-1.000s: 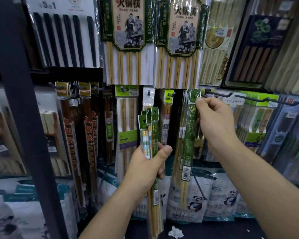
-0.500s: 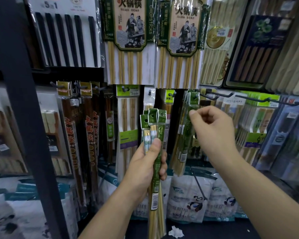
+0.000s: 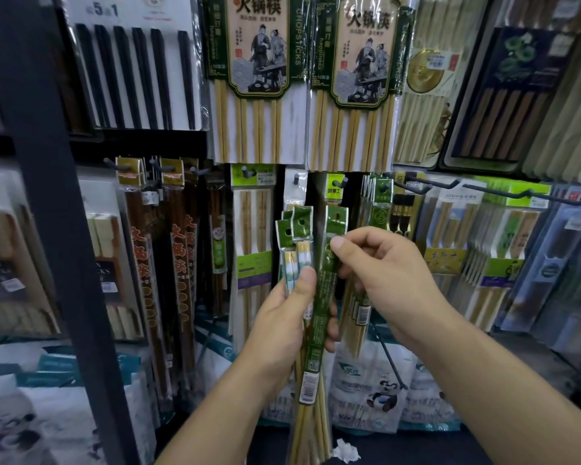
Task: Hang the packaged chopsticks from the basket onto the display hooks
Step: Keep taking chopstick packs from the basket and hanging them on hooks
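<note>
My left hand [image 3: 284, 325] grips a bundle of several green-labelled chopstick packs [image 3: 317, 333], held upright in front of the display. My right hand [image 3: 379, 273] pinches the upper part of the rightmost pack [image 3: 336, 223] in that bundle, just below its green header with the hang hole. Behind and to the right, matching green packs [image 3: 379, 203] hang on a display hook [image 3: 386, 186]. The basket is out of view.
Large bamboo chopstick packs [image 3: 259, 78] hang above. Dark red packs [image 3: 145, 263] hang at left beside a dark metal upright [image 3: 57, 196]. Long bare hook arms [image 3: 426, 186] jut out at right over more packs. Panda-printed bags [image 3: 376, 387] sit below.
My right hand let go of the pack it hung on the hook, came down and left, and now pinches a pack in the bundle. My left hand raised the bundle slightly.
</note>
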### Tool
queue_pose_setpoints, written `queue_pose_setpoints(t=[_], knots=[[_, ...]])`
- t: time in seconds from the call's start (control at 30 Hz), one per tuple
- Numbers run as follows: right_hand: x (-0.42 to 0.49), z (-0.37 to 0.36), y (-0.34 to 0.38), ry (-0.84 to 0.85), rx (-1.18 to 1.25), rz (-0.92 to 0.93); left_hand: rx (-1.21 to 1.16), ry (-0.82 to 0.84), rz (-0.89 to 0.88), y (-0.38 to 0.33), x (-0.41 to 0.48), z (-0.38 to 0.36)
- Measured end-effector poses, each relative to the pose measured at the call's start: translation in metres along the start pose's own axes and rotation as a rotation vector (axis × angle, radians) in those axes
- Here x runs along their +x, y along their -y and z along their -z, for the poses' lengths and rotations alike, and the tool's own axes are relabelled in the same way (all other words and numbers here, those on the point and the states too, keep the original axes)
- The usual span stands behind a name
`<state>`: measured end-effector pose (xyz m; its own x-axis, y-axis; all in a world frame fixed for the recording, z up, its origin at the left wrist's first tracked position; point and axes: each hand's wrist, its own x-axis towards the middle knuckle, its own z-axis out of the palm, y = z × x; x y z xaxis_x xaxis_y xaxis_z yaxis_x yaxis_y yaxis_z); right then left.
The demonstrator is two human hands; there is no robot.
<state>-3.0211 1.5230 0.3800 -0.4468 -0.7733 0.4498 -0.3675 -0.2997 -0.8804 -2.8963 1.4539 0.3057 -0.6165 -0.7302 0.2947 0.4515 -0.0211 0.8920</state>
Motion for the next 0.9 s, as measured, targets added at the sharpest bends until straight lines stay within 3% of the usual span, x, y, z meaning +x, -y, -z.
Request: queue_pose_setpoints(t=[0.17, 0.37, 0.9], knots=[[0.012, 0.01, 0.01, -0.19, 0.071, 0.007, 0.156, -0.112, -0.031, 0.001, 0.005, 0.005], [0.03, 0.024, 0.009, -0.354, -0.005, 0.036, 0.118, -0.057, -0.031, -0.001, 0.003, 0.0], [0.044, 0.03, 0.004, -0.378, -0.033, -0.044, 0.129, -0.059, -0.013, -0.002, 0.002, -0.003]])
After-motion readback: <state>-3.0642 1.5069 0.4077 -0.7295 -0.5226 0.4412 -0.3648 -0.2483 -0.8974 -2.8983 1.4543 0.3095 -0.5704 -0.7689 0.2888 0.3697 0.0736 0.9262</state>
